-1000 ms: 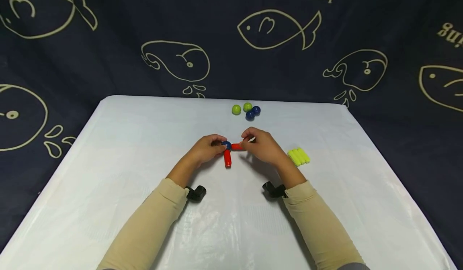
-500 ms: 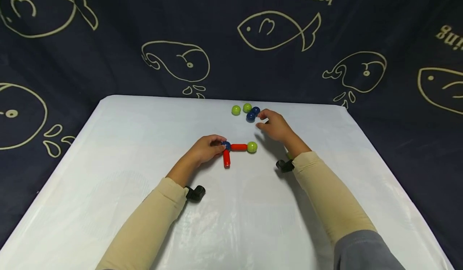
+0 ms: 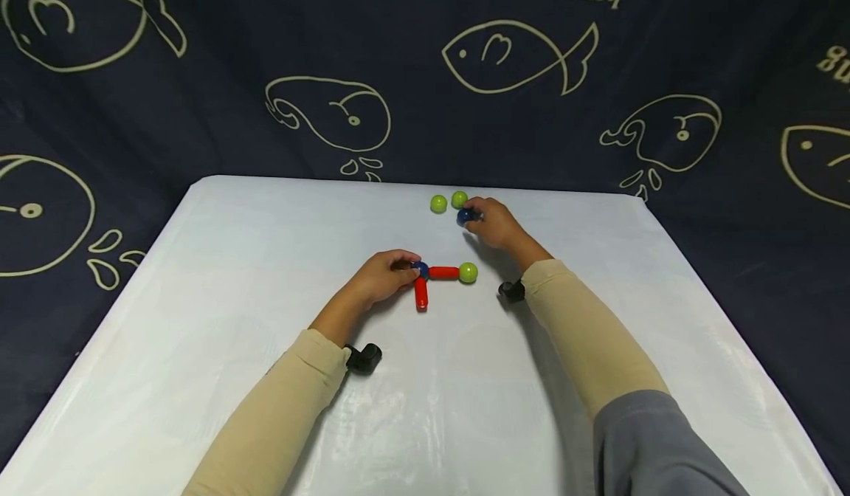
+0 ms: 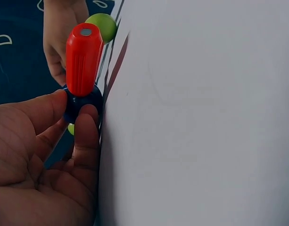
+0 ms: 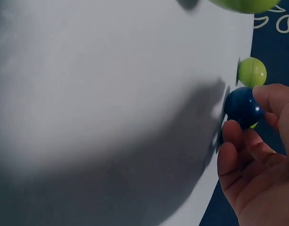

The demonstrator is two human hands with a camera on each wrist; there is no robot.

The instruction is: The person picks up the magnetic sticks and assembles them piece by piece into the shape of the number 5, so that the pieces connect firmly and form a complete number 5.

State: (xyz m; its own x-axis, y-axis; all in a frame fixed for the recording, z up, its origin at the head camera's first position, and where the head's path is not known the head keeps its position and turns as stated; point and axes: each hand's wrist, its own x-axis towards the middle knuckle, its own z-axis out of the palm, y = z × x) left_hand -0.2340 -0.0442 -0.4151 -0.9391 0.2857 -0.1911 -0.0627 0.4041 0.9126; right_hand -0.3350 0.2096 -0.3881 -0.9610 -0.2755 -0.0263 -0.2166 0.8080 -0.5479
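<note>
The likeliest trouble lies at the far side of the tabletop (image 3: 285, 260), where smooth round pieces crowd together: the right hand (image 3: 496, 223) pinches the far blue ball (image 3: 465, 217) between its fingertips, and a slack or off-centre pinch could let it squirt out and roll. Its fingers are also very close to the right-hand loose green ball (image 3: 460, 199), so a careless lift might knock that one towards the left-hand loose green ball (image 3: 438, 204) or over the far edge, which is near both. The left hand (image 3: 384, 274) has its thumb and fingers closed on the corner blue ball (image 3: 423, 268); if it twisted or jerked, a red rod could come away from the joint, since the rods seem to be held only at their ends. The right wrist camera (image 3: 511, 291) might bump the end green ball (image 3: 468, 272) if the arm swept low to the left.

The joined piece lies around the middle of the tabletop, just right of the left hand, with its corner inside that grip. It makes an L: the longer leg is the crosswise red rod (image 3: 443, 272), its axis running left to right and capped on the right by the end green ball. The other leg, the near red rod (image 3: 421, 294), points towards the near side, roughly square to the first, its free end showing a bare grey disc (image 4: 86, 32)
</note>
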